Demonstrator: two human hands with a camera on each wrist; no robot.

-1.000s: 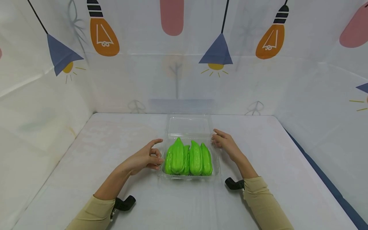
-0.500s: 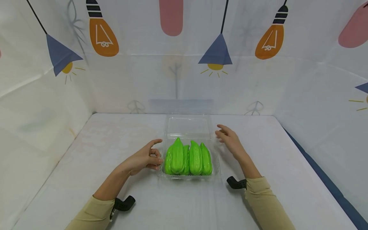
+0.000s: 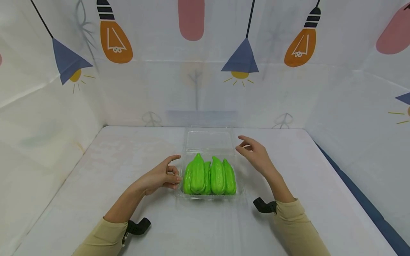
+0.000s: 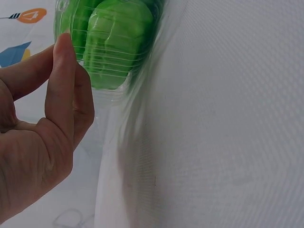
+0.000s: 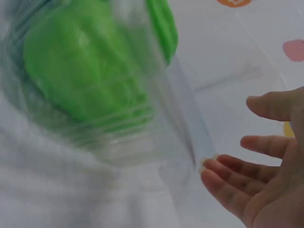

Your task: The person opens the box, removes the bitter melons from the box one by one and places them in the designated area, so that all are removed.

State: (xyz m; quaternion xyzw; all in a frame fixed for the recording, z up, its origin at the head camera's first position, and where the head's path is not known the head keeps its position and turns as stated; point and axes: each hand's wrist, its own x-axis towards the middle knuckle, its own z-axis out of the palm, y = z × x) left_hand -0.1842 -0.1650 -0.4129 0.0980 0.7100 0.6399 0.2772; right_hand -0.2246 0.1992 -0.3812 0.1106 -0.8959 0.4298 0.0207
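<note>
A clear plastic clamshell box (image 3: 209,197) lies with its lid (image 3: 209,139) folded back, away from me. Inside it, several bright green ridged vegetables (image 3: 198,174), shaped like bitter gourds, stand side by side. At the box's left side my left hand (image 3: 159,177) pinches the rim, its index finger stretched forward. The left wrist view shows the thumb (image 4: 64,61) against the rim. Beyond the right side, near the lid, my right hand (image 3: 254,153) hovers with nothing in it. In the right wrist view its fingers (image 5: 228,187) are spread and apart from the box wall.
A white-covered table (image 3: 128,142) bears the box. Behind and at both sides hangs a white curtain (image 3: 144,85) printed with lamps and bulbs. Black curved camera mounts (image 3: 139,226) stick out at both wrists.
My right hand has lifted off the box's right side and moved farther back toward the lid, its fingers opening. My left hand and the box have stayed in place.
</note>
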